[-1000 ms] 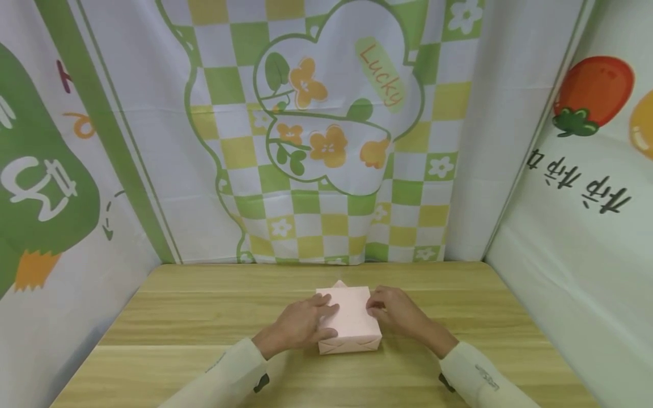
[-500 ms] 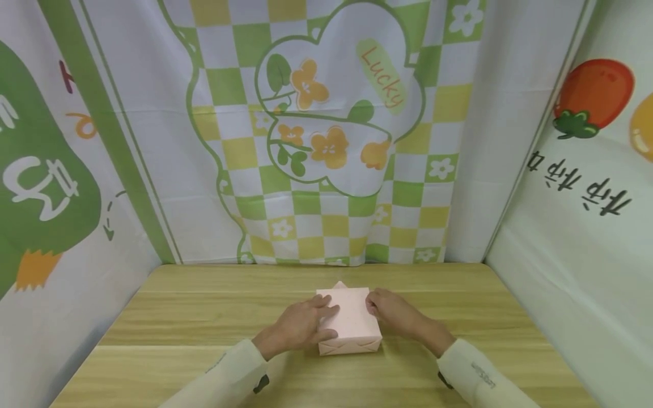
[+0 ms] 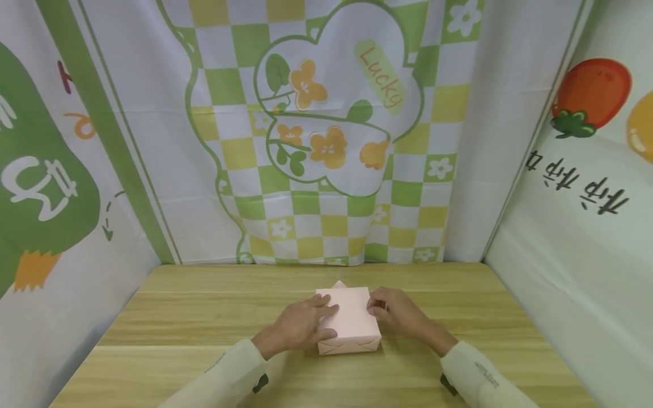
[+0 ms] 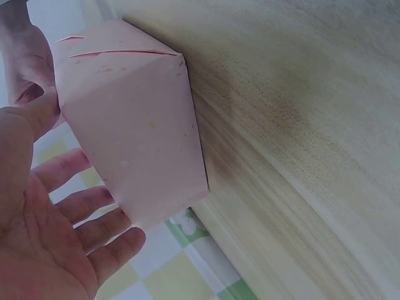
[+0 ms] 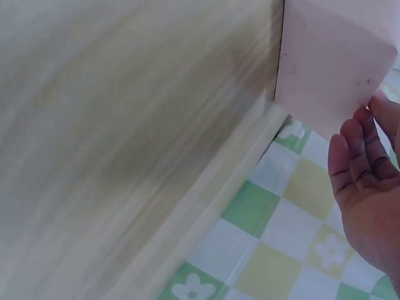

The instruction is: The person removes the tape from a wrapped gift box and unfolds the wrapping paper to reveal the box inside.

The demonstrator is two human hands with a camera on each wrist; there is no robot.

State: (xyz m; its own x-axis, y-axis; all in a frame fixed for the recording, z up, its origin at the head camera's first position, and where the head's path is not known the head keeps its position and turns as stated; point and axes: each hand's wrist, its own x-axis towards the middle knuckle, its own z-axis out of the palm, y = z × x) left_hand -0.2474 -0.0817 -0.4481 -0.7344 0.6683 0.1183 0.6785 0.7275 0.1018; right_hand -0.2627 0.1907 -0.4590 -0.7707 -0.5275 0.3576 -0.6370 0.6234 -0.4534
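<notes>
A pink paper box (image 3: 352, 314) lies flat on the wooden table, with folded triangular creases on its near end and a small pointed flap behind its far edge. My left hand (image 3: 301, 323) rests on its left side, fingers spread over the top. In the left wrist view, straight fingers lie along the side of the box (image 4: 131, 125), and slits show in its end. My right hand (image 3: 400, 311) pinches the box's right upper edge between thumb and index finger. The right wrist view shows those fingertips meeting right at the edge of the box (image 5: 331, 69).
The wooden table (image 3: 204, 317) stretches around the box on all sides. Behind it hangs a green and yellow checked cloth (image 3: 306, 226). Printed white curtains flank the table, the right one (image 3: 571, 272) showing a strawberry.
My right hand's fingers curled tighter at the box's right edge half a second ago, then loosened, with thumb and index finger at the edge. The left hand and box stay in place.
</notes>
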